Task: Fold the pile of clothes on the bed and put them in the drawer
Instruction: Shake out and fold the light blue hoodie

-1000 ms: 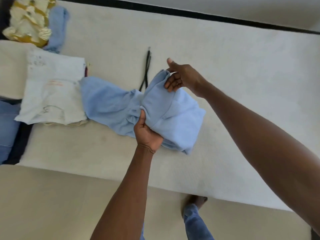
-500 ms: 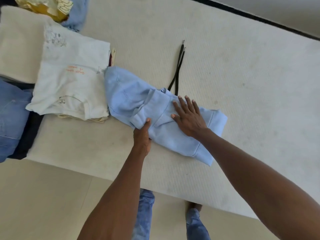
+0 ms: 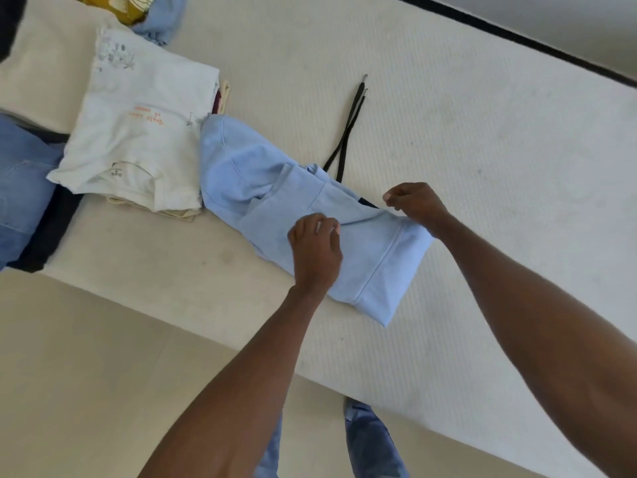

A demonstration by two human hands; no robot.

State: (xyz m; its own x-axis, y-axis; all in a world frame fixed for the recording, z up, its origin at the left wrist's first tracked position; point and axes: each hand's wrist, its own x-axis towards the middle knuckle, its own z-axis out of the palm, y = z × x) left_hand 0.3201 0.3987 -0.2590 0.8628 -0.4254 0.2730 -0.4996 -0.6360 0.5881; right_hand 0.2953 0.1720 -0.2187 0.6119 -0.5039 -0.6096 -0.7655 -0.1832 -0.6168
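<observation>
Denim-clad legs [image 3: 372, 439] of mine stand nearest, at the foot of the view, on a pale floor [image 3: 86, 374] just short of the bed's near edge. Both my bare forearms reach up over that edge onto the cream bed [image 3: 482, 167].

My left hand [image 3: 315, 251] lies on the light blue hoodie [image 3: 262, 188], about its middle, fingers curled down into the cloth; I seem to be pinching a fold there, though the fingertips are hidden under the hand and I cannot be sure. My right hand [image 3: 415, 201] sits at the far edge of the hoodie, to the right of the left one, knuckles up and fingers curled; whether it grips the hem or only rests against it I cannot tell. The hoodie is folded into a long band lying flat on the bed, its ribbed hem end just right of my left hand and below my right wrist, its hood end running off to the left.

Beyond my right hand, two black drawstrings [image 3: 348, 129] trail from the hoodie away across the bed, lying close together and crossing near the garment.

Left of my left hand, touching the hood end, is a folded white shirt [image 3: 138, 132] with small orange lettering, set on top of a stack of other folded pieces. Further left lie blue jeans [image 3: 20, 188] on something dark. Farthest off, past the white shirt, a yellow patterned cloth [image 3: 113, 5] and a bit of blue fabric [image 3: 165, 19] sit at the top edge.
</observation>
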